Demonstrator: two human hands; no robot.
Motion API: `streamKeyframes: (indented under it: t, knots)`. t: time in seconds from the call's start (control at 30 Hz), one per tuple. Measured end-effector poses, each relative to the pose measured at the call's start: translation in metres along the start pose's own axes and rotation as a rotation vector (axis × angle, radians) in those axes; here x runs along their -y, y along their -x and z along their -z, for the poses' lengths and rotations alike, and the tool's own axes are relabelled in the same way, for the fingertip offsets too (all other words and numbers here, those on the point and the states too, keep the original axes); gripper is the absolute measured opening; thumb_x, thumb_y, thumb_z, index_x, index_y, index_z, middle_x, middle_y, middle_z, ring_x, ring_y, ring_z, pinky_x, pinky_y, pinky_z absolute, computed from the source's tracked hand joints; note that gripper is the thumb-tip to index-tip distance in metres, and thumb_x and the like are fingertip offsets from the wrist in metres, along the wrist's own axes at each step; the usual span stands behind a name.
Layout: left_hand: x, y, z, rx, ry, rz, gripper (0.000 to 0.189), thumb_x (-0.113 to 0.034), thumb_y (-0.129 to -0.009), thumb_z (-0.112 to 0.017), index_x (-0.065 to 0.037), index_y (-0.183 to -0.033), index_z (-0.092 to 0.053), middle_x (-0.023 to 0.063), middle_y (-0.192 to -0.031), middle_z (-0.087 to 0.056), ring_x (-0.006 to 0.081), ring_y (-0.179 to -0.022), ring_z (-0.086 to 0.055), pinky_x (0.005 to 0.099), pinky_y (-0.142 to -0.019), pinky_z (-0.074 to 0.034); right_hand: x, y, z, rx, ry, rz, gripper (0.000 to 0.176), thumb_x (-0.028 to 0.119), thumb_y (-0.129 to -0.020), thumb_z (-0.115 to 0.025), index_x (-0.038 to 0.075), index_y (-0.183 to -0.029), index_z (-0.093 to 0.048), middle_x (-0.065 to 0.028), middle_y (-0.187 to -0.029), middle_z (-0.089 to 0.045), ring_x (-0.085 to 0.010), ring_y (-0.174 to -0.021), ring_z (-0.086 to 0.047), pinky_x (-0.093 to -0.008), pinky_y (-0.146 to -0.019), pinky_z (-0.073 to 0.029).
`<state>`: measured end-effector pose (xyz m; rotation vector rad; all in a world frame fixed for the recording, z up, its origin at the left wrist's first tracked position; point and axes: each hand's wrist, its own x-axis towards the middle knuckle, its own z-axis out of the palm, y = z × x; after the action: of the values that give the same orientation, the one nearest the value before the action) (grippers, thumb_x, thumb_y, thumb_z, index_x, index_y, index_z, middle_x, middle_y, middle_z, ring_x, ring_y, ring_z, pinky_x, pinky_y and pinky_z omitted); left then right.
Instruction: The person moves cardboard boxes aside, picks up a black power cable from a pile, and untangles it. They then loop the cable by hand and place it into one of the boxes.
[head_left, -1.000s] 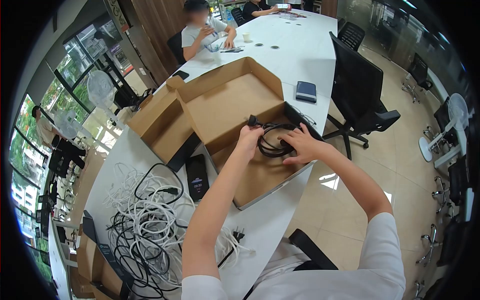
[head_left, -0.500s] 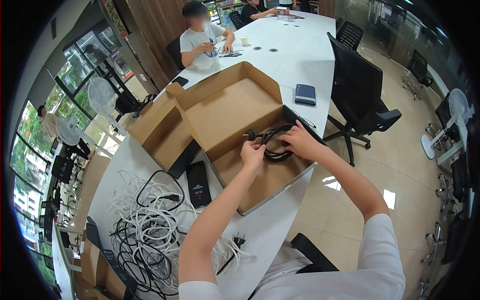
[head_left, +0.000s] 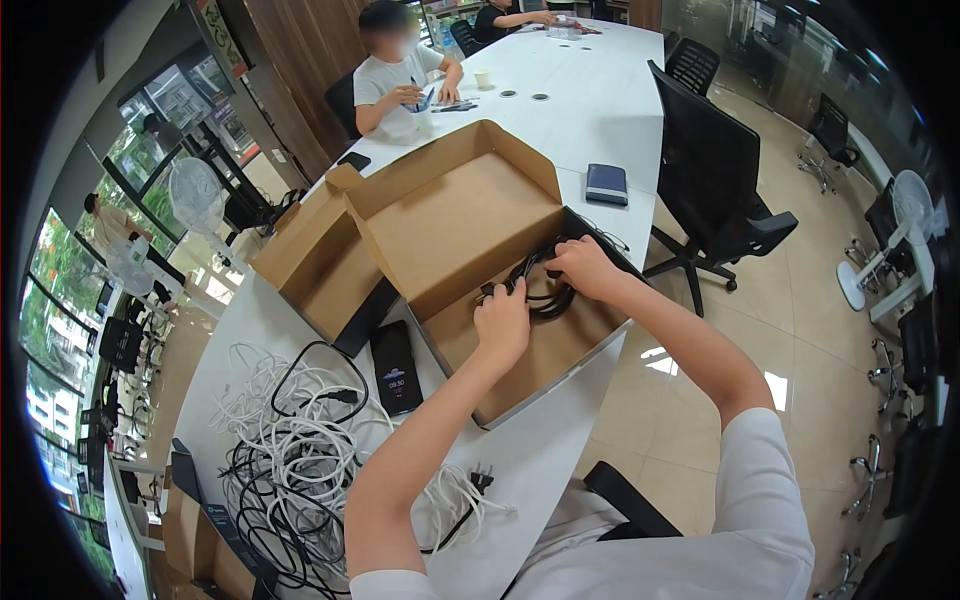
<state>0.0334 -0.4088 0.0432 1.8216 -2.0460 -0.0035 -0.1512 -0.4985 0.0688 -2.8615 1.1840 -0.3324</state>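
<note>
A coiled black power cable [head_left: 549,303] is inside an open cardboard box [head_left: 455,217], toward the right end of its lower half. My left hand [head_left: 503,318] has its fingers closed on the plug side of the coil. On the far side of the coil, my right hand [head_left: 584,268] grips the cable loops with bent fingers. Both hands reach down into the box, and the parts of the cable under the fingers are hidden. Left of the box lies a tangled heap of white and black cables [head_left: 300,455] on the white table.
A second open cardboard box [head_left: 325,270] stands to the left, with a smartphone [head_left: 397,367] beside it. A dark blue case [head_left: 607,185] lies beyond the box. Across the table sits a person [head_left: 395,80]. A black office chair [head_left: 705,170] stands at the right.
Both hands have lowered the coiled cable deeper into the box. The left hand has turned so its back faces up, and the plug is now mostly covered.
</note>
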Motion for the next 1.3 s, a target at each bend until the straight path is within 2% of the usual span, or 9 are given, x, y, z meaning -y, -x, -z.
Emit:
streamKeyframes:
  t: [0.17,0.3,0.47,0.67,0.9,1.07,1.2,1.23,1.3]
  knots:
    - [0.002,-0.002,-0.018,0.089,-0.285,-0.180,0.054,-0.019,-0.084,-0.057,0.001,-0.132,-0.045,0.0169,-0.104,-0.054,0.0323,-0.094,-0.057,0.0431,-0.074,-0.051,-0.006,0.010,-0.002,-0.009,-0.107,0.026,0.032,0.021,-0.074,-0.073,0.006,-0.102,-0.068,-0.0112,-0.087,-0.062,-0.0300,-0.090,-0.059,-0.0405,-0.081,-0.047]
    - [-0.002,0.006,0.002,0.201,-0.195,-0.128,0.065,-0.021,-0.083,-0.060,0.007,-0.136,-0.035,0.0192,-0.111,-0.050,0.0337,-0.097,-0.056,0.0428,-0.078,-0.050,0.009,0.028,0.015,-0.109,-0.136,0.067,0.031,0.019,-0.076,-0.072,0.004,-0.102,-0.067,-0.0128,-0.097,-0.066,-0.0302,-0.093,-0.060,-0.0389,-0.081,-0.048]
    - [-0.006,0.053,0.083,0.267,0.083,-0.308,0.070,-0.026,-0.083,-0.062,0.012,-0.134,-0.033,0.0240,-0.119,-0.050,0.0376,-0.105,-0.055,0.0421,-0.085,-0.049,0.034,0.050,0.044,-0.446,-0.213,0.108,0.020,0.011,-0.077,-0.069,0.003,-0.096,-0.068,-0.0108,-0.093,-0.067,-0.0291,-0.087,-0.062,-0.0383,-0.077,-0.048]
    - [-0.008,0.073,0.195,0.690,0.097,-0.476,0.070,-0.029,-0.083,-0.063,0.013,-0.132,-0.034,0.0263,-0.111,-0.057,0.0382,-0.105,-0.057,0.0400,-0.087,-0.048,0.095,0.033,0.067,-0.836,-0.617,-0.098,0.018,-0.005,-0.080,-0.060,0.001,-0.095,-0.068,-0.0086,-0.077,-0.066,-0.0197,-0.072,-0.063,-0.0290,-0.066,-0.048]
    - [-0.056,0.122,0.259,0.167,0.008,-0.644,0.040,-0.016,-0.078,-0.061,0.010,-0.107,-0.054,0.0166,-0.088,-0.061,0.0285,-0.083,-0.062,0.0411,-0.069,-0.048,0.211,0.002,0.050,-0.806,-0.456,0.329,0.021,-0.006,-0.072,-0.064,0.004,-0.090,-0.069,-0.0066,-0.079,-0.064,-0.0227,-0.071,-0.059,-0.0318,-0.066,-0.047]
    - [-0.053,0.172,0.305,0.263,0.352,-0.774,0.037,-0.015,-0.079,-0.058,0.008,-0.109,-0.056,0.0142,-0.085,-0.061,0.0294,-0.083,-0.060,0.0399,-0.071,-0.046,0.268,-0.002,0.049,-0.693,-0.516,0.561,0.022,-0.008,-0.068,-0.063,0.002,-0.086,-0.067,-0.0083,-0.079,-0.063,-0.0249,-0.073,-0.058,-0.0325,-0.064,-0.046]
    - [0.016,0.207,0.363,0.042,0.076,-0.464,0.044,-0.018,-0.081,-0.064,0.000,-0.120,-0.054,0.0136,-0.115,-0.061,0.0283,-0.102,-0.058,0.0391,-0.086,-0.046,0.292,0.003,0.048,-0.611,-0.634,0.566,0.023,-0.010,-0.064,-0.060,0.004,-0.080,-0.066,-0.0074,-0.082,-0.063,-0.0246,-0.074,-0.058,-0.0323,-0.064,-0.046]
    - [0.035,0.216,0.375,-0.010,0.245,-0.200,0.045,-0.017,-0.082,-0.066,-0.005,-0.124,-0.053,0.0105,-0.128,-0.056,0.0270,-0.107,-0.057,0.0384,-0.092,-0.045,0.295,0.006,0.049,-0.585,-0.667,0.568,0.024,-0.010,-0.062,-0.061,0.006,-0.079,-0.066,-0.0068,-0.082,-0.063,-0.0247,-0.074,-0.058,-0.0327,-0.064,-0.047]
    - [0.081,0.241,0.385,-0.155,0.182,-0.067,0.050,-0.018,-0.086,-0.063,-0.006,-0.133,-0.048,0.0116,-0.119,-0.059,0.0235,-0.104,-0.057,0.0357,-0.091,-0.045,0.302,0.010,0.044,-0.560,-0.718,0.583,0.020,-0.011,-0.063,-0.059,0.005,-0.074,-0.064,-0.0064,-0.083,-0.063,-0.0245,-0.075,-0.058,-0.0323,-0.064,-0.047]
